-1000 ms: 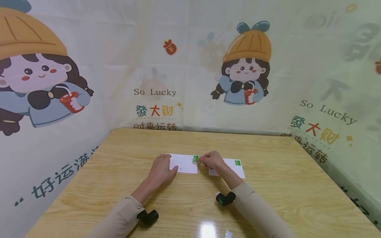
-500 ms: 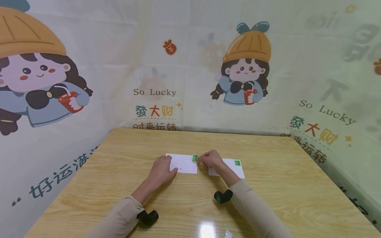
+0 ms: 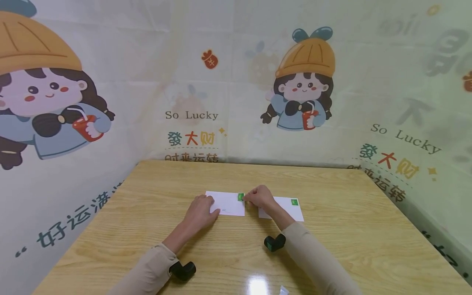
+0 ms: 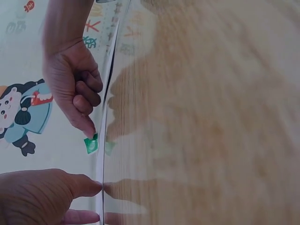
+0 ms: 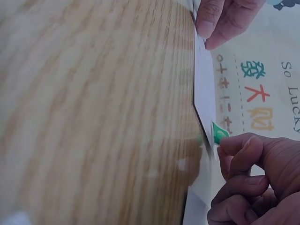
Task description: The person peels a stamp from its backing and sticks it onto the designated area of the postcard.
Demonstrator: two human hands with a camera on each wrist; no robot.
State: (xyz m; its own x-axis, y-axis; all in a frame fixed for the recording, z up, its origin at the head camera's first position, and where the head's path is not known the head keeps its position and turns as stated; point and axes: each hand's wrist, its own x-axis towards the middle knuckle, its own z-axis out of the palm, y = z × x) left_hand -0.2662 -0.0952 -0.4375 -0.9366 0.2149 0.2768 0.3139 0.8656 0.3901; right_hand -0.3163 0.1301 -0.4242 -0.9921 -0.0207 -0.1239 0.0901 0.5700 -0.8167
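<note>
A white envelope [image 3: 226, 203] lies on the wooden table in the head view. My left hand [image 3: 199, 209] presses on its left end, thumb at the near edge and fingers at the far side. Above the envelope's upper right corner, my right hand [image 3: 261, 196] pinches a small green stamp [image 3: 241, 197] between thumb and index finger. The right wrist view shows this stamp [image 5: 219, 133] tilted up close over the envelope [image 5: 203, 79], the other fingers curled. Partly behind my right hand and forearm lies a second white envelope [image 3: 289, 208], bearing a green stamp [image 3: 294, 202] at its upper right corner.
Black wrist cameras [image 3: 183, 271] sit at both sleeve cuffs, low over the table [image 3: 140, 229]. A small clear scrap [image 3: 283, 291] is at the bottom of the head view. A printed cloth backdrop [image 3: 236, 139] stands behind and along the sides of the table.
My right hand and the pinched stamp have shifted slightly left, so the stamp overlaps the envelope's corner more. The left hand stays at the envelope's left end.
</note>
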